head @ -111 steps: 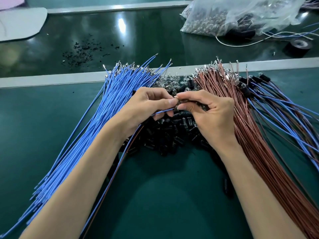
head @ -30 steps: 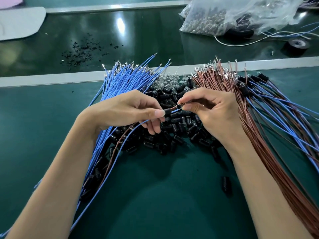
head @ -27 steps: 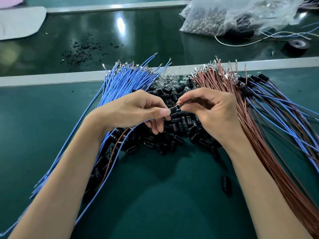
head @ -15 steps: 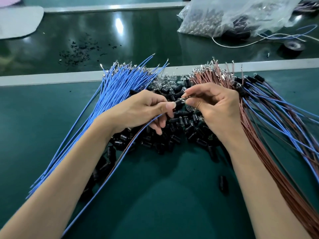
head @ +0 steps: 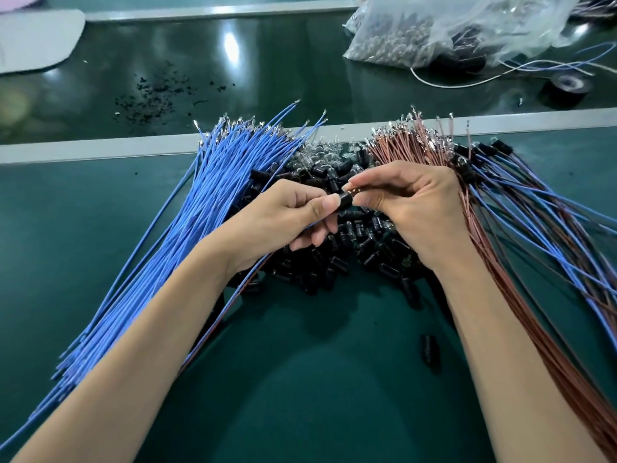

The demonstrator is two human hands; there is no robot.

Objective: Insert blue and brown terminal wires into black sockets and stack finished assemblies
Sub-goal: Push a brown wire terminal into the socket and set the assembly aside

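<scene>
My left hand pinches a small black socket between thumb and fingers, with a blue and a brown wire trailing down under my wrist. My right hand pinches the socket's other end, fingertips meeting the left thumb. Below both hands lies a heap of loose black sockets. A fan of blue terminal wires spreads to the left, a fan of brown terminal wires to the right. Finished assemblies with blue and brown leads lie at the far right.
One stray black socket lies on the green mat near my right forearm. Beyond the grey rail are black crumbs, a clear plastic bag of parts, a roll of black tape and a white sheet.
Both hands rose slightly toward the far side of the heap and closed together; the socket now sits between the left thumb and right fingertips, with the trailing wires following.
</scene>
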